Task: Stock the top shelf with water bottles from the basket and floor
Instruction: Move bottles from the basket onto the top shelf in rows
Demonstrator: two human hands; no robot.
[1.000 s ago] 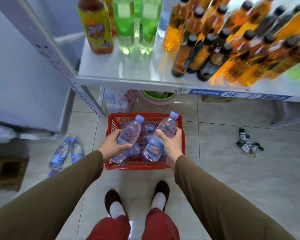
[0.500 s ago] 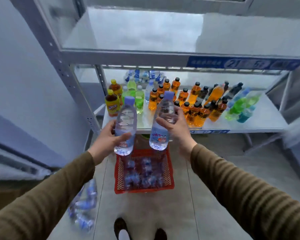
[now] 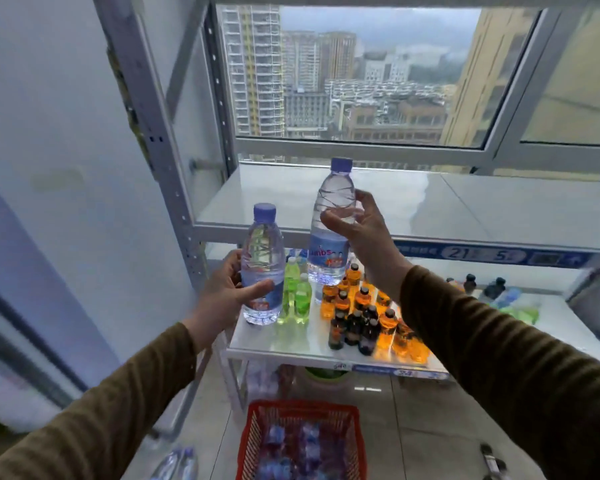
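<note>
My left hand grips a clear water bottle with a blue cap, held upright below the top shelf's front edge. My right hand holds a second water bottle higher, its cap level with the bare white top shelf, still in front of the edge. The red basket on the floor below holds several more water bottles. Two more water bottles lie on the floor at the lower left.
The lower shelf carries green bottles, several orange and dark drink bottles and blue-green ones at the right. A perforated metal upright stands at the left. A window lies behind the top shelf.
Both hands have lifted their bottles from basket height up toward the top shelf, the right one higher. My view has tilted up to the shelf and window.
</note>
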